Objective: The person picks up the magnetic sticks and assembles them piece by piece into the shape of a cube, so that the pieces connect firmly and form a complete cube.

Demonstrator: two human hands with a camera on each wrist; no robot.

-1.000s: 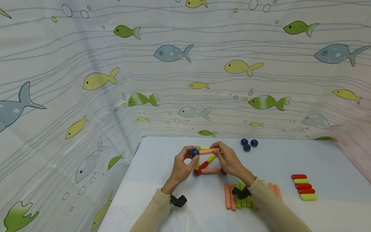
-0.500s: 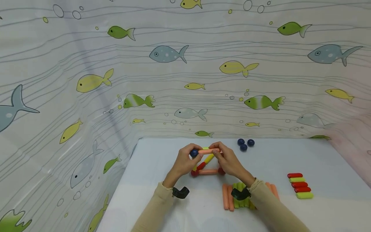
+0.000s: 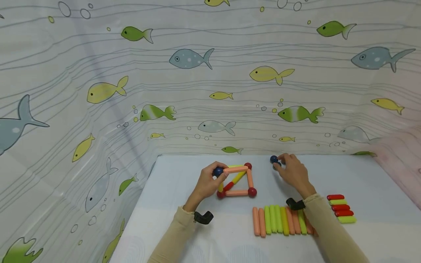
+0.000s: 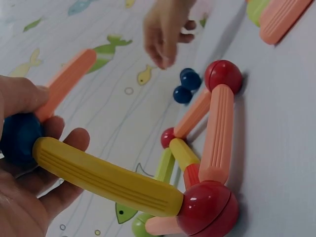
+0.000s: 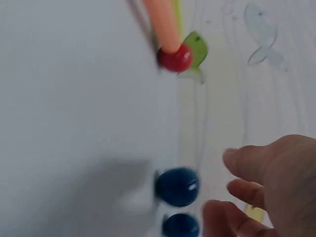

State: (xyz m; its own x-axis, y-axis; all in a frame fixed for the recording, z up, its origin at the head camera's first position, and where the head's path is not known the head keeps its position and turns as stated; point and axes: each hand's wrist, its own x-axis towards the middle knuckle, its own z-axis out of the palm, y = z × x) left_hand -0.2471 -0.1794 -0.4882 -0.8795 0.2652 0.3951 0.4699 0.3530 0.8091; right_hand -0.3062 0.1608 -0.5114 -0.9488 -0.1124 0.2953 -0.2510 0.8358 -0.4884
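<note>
My left hand (image 3: 206,182) grips a dark blue ball (image 3: 217,171) between thumb and fingers. From that ball an orange stick (image 4: 65,83) juts out with its far end free, and a yellow stick (image 4: 106,174) runs down to a red ball (image 4: 207,210). More orange, red, yellow and lime sticks and balls make a frame lying on the table, with a red ball (image 3: 252,192) at its near right corner. Farther back, my right hand (image 3: 294,174) hovers over loose dark blue balls (image 3: 274,159), thumb and fingers parted. The right wrist view shows blue balls (image 5: 177,186) just beside the fingertips, apparently untouched.
In front of the right arm lies a row of orange, lime and yellow sticks (image 3: 273,219), partly under the sleeve. Short red and lime sticks (image 3: 342,208) are stacked at the right. A fish-patterned curtain (image 3: 246,109) borders the white table (image 3: 184,233).
The right hand has let go of the orange stick and moved right to the loose blue balls. The left hand keeps its grip on the blue ball, nearly in place.
</note>
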